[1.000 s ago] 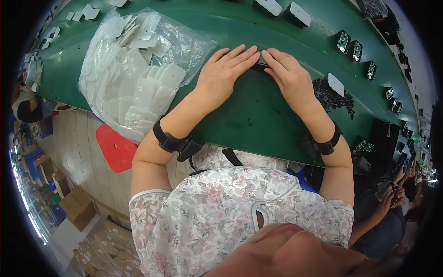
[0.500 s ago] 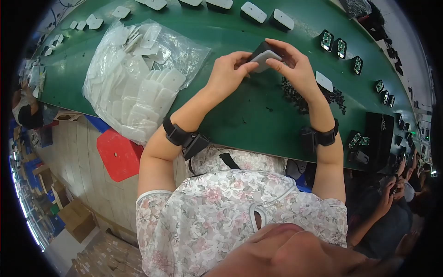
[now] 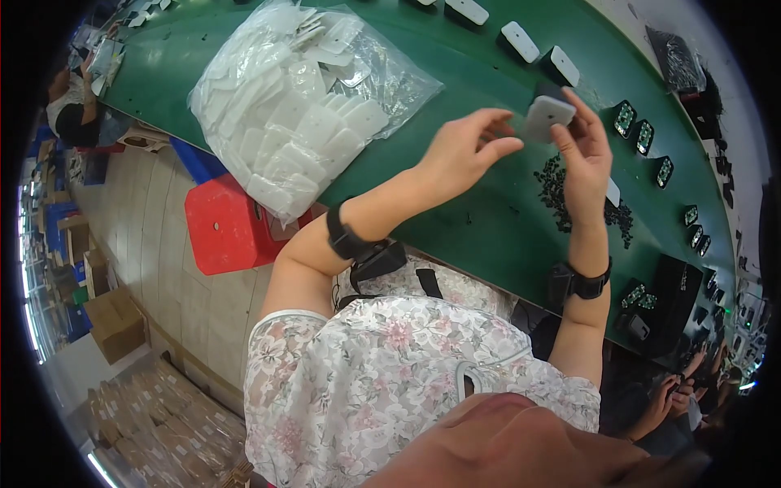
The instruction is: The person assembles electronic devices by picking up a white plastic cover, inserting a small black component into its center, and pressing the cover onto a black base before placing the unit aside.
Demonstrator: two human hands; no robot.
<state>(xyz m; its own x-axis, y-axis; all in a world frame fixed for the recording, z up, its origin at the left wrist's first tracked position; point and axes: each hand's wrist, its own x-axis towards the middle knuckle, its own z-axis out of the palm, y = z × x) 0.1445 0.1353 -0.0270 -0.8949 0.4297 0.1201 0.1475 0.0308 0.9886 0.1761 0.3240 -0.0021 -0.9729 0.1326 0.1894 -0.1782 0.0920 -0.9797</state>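
My right hand (image 3: 584, 159) holds a small white rectangular plastic piece (image 3: 547, 116) up above the green table (image 3: 488, 236). My left hand (image 3: 465, 150) is beside it, thumb and forefinger pinching the piece's left edge. Both wrists wear black bands. A clear bag full of similar white plastic pieces (image 3: 301, 106) lies on the table to the left of my hands. A pile of small black parts (image 3: 561, 189) lies on the table under my right hand.
More white pieces (image 3: 521, 41) stand in a row along the far table edge. Small green circuit boards (image 3: 643, 134) lie at the right. A red stool (image 3: 228, 224) and cardboard boxes (image 3: 114, 325) are on the floor. Another person's hands (image 3: 663, 403) are at lower right.
My hands were pressed flat on the table over the piece. They have lifted it up off the surface and moved it to the right.
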